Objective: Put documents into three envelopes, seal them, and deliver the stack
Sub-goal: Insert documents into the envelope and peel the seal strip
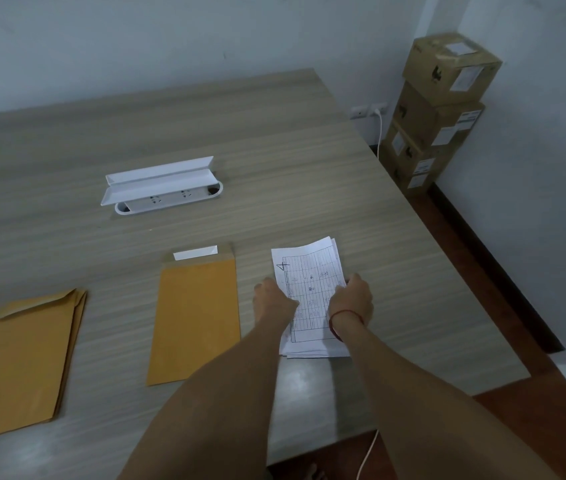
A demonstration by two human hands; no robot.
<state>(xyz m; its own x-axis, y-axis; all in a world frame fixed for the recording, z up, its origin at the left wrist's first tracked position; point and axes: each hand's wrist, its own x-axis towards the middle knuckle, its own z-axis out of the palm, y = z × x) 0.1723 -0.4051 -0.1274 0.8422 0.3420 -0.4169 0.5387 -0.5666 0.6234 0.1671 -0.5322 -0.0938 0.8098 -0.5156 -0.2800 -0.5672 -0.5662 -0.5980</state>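
A small stack of white printed documents lies on the wooden table at the right. My left hand grips the stack's left edge and my right hand grips its right edge; the top sheet bends upward between them. Just left of the papers lies a single brown envelope with its flap open and a white adhesive strip showing. Farther left sits a stack of brown envelopes, flaps toward the wall.
A white pop-up power socket with its lid raised is set into the table's middle. Stacked cardboard boxes stand against the wall at the right, beyond the table edge. A white cable hangs below the near edge.
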